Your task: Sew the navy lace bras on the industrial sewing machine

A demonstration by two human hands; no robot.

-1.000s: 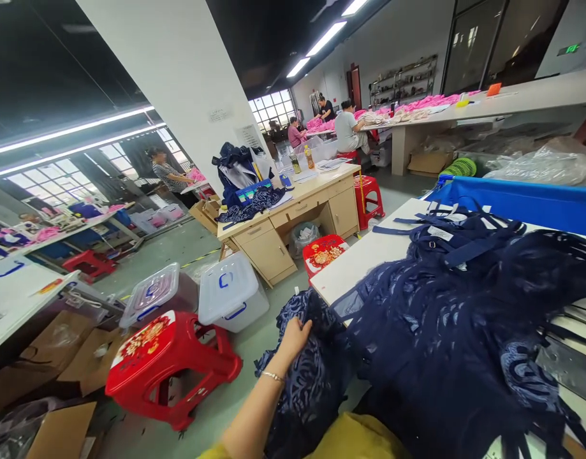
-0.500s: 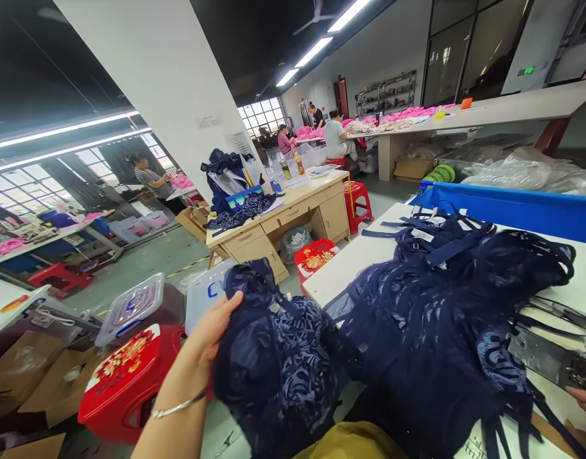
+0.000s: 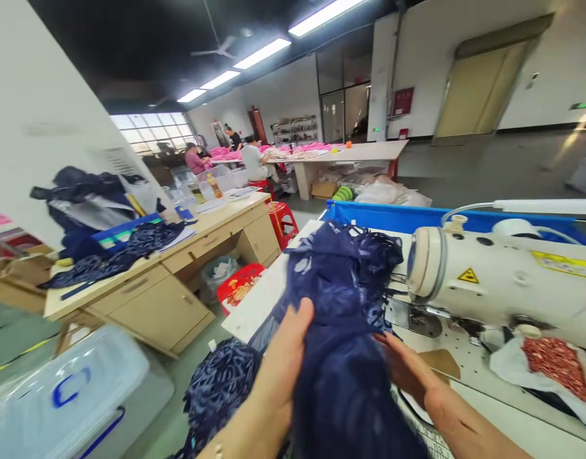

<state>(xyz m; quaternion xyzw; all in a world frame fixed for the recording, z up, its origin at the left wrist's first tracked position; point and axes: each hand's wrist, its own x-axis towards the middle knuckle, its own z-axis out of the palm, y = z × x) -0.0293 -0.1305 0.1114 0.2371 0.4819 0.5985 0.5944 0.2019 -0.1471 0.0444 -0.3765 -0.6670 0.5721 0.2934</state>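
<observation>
One blurred garment (image 3: 343,325) between left hand (image 3: 284,357) and right hand (image 3: 419,376) seemingly hides fingers.

the navy garment (image 3: 338,299) is thin, soft cloth, sheer and matt in places, slightly blurred. the patterned bundle (image 3: 220,379) looks like rough-textured lace cloth. the sewing machine (image 3: 493,274) has a smooth, glossy cream casing, with a shiny metal plate (image 3: 429,324) below. copper-red bits (image 3: 553,363) beside it glint, their material unclear. the lidded box (image 3: 67,389) is smooth, translucent plastic; 2 red stools (image 3: 240,287) are glossy plastic. the desk (image 3: 144,280) has a smooth, pale wood-like finish. the carton (image 3: 20,274) is matt brown cardboard.
</observation>
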